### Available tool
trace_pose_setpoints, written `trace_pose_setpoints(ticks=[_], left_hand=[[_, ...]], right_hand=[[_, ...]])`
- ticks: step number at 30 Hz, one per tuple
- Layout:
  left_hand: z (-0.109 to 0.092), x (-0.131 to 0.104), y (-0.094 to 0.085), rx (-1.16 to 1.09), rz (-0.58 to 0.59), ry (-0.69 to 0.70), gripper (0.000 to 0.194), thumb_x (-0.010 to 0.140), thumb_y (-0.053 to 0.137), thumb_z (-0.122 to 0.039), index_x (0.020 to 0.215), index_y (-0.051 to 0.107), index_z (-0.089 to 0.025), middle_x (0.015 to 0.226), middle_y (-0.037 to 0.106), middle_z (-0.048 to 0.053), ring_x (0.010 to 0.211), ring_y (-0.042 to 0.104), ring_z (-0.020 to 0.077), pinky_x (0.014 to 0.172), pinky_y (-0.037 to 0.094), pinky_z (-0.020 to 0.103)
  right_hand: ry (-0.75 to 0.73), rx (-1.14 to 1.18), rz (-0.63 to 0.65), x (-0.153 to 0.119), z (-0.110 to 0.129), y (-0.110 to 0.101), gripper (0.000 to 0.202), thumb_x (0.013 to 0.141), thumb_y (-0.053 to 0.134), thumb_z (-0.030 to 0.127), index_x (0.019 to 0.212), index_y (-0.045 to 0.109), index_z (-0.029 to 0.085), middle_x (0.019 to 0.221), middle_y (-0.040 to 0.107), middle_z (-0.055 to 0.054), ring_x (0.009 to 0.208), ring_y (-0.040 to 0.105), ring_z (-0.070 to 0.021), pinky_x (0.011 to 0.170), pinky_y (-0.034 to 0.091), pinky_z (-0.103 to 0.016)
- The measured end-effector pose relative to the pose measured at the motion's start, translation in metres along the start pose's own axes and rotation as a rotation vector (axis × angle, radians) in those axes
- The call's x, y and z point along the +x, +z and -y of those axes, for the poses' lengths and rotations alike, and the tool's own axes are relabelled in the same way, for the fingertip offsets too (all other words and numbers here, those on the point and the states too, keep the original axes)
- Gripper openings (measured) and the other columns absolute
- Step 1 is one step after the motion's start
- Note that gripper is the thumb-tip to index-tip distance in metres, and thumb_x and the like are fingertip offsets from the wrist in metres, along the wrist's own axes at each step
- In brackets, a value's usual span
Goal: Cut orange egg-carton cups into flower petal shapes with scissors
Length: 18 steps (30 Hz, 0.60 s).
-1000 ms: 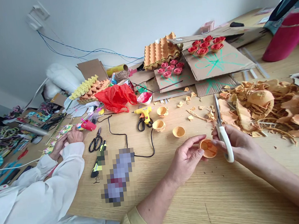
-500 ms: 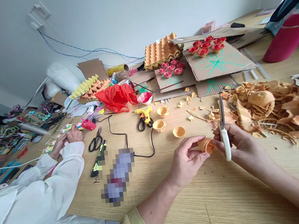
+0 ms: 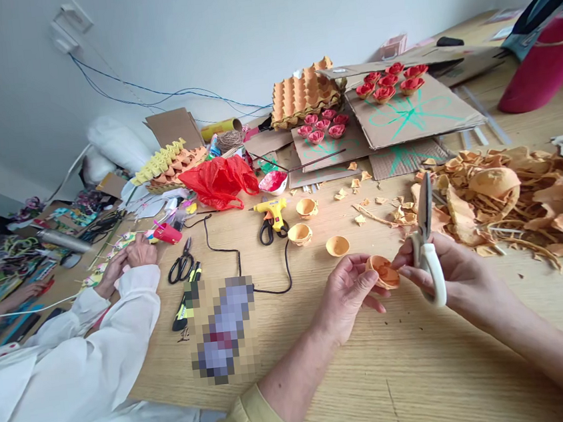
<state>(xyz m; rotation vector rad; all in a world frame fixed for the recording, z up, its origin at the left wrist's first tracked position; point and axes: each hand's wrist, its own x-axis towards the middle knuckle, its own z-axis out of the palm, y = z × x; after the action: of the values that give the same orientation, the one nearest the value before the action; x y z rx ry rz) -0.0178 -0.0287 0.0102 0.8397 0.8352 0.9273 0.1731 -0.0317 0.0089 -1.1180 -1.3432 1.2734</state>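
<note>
Between thumb and fingers, my left hand (image 3: 349, 294) holds a small orange egg-carton cup (image 3: 385, 274), its opening turned up toward me. My right hand (image 3: 451, 270) has white-handled scissors (image 3: 432, 262) in its grip, blades pointing up and away from the cup. The right thumb and fingertip reach the cup's right rim. Just beyond my left hand, a loose orange cup (image 3: 338, 246) rests on the table, with two more cup pieces, one nearer (image 3: 300, 234) and one farther (image 3: 307, 208), behind it.
A heap of torn egg-carton scraps (image 3: 501, 194) lies at the right. A yellow glue gun (image 3: 272, 215) stands behind the cups, its black cord crossing the table. Red paper flowers (image 3: 389, 82) sit on cardboard (image 3: 417, 113). At left, a co-worker's white sleeve (image 3: 132, 321) extends over the table.
The cup has turned so its opening faces up toward me, and my left fingers have shifted around it. The scissors have tilted, showing more of the handle loops.
</note>
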Motion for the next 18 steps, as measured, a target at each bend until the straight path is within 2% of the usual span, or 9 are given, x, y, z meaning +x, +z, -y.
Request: trace_pose_setpoints(ticks=[4,11,15,18], left_hand=[[0.001,0.001,-0.001,-0.024,0.020,0.006,0.054,0.076,0.075,-0.046,0.118,0.057,-0.018,0.099,0.062,0.005,0.066,0.061,0.0092,0.047,0.049,0.017],[-0.003,0.001,-0.002,-0.025,0.069,-0.026,0.057,0.072,0.080,-0.041,0.121,0.058,-0.019,0.109,0.063,0.008,0.080,0.067,0.0158,0.050,0.052,0.019],[-0.002,0.002,-0.001,0.003,0.041,-0.017,0.058,0.072,0.080,-0.041,0.121,0.058,-0.019,0.103,0.063,0.008,0.076,0.066,0.0151,0.049,0.051,0.019],[0.000,0.002,-0.002,0.039,0.026,-0.015,0.060,0.073,0.079,-0.043,0.123,0.058,-0.018,0.104,0.063,0.008,0.078,0.067,0.0162,0.049,0.052,0.019]], right_hand=[[-0.005,-0.086,0.095,-0.004,-0.007,0.001,0.025,0.081,0.074,0.038,0.099,0.060,0.027,0.096,0.070,-0.004,0.085,0.064,-0.0236,0.080,0.054,-0.039],[-0.201,-0.418,0.026,-0.005,0.004,0.007,0.012,0.082,0.068,0.033,0.091,0.063,0.027,0.083,0.069,-0.002,0.069,0.058,-0.0189,0.065,0.049,-0.035],[-0.249,-0.469,0.026,-0.005,0.008,0.010,0.012,0.083,0.066,0.035,0.081,0.058,0.027,0.073,0.064,0.000,0.064,0.056,-0.0176,0.060,0.047,-0.032],[-0.269,-0.481,0.012,-0.006,0.007,0.011,0.012,0.084,0.065,0.031,0.079,0.055,0.027,0.069,0.060,0.001,0.063,0.055,-0.0176,0.059,0.047,-0.031]])
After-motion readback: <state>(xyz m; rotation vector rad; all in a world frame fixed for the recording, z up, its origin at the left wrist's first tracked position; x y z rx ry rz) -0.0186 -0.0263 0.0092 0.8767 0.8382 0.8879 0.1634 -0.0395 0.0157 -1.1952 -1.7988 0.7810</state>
